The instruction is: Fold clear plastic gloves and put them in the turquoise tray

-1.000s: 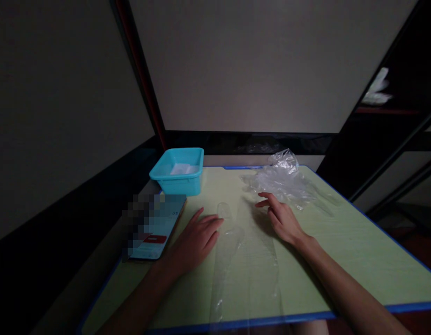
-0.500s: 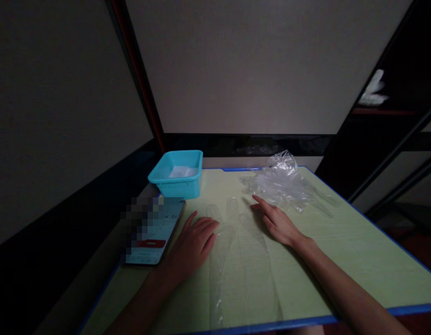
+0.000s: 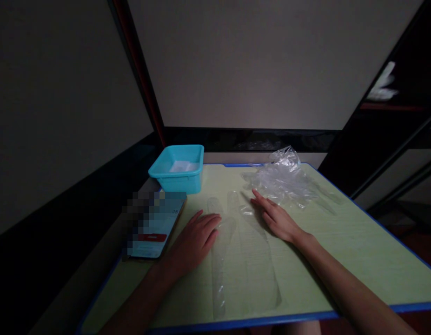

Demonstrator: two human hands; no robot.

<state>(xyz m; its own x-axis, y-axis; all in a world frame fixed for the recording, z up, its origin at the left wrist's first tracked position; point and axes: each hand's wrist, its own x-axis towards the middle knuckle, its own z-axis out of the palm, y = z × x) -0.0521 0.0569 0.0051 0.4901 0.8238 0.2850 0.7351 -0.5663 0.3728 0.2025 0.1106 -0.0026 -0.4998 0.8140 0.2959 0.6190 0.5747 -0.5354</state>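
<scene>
A clear plastic glove lies flat on the pale green table, its finger parts pointing to the far side. My left hand rests at the glove's left edge, fingertips on or beside the film, holding nothing, fingers slightly apart. On the other side, my right hand is by the glove's upper right edge, index finger stretched out, with nothing in it. Beyond my right hand sits a crumpled heap of clear plastic.
A turquoise basket with something white inside stands at the back left. In front of it lies a phone with a lit screen, partly blurred out. Blue edging runs round the table. A grey wall rises behind.
The view has shifted slightly. The glove's finger part near my right hand looks lifted or creased, with a brighter shine. Both hands stay in nearly the same place.
</scene>
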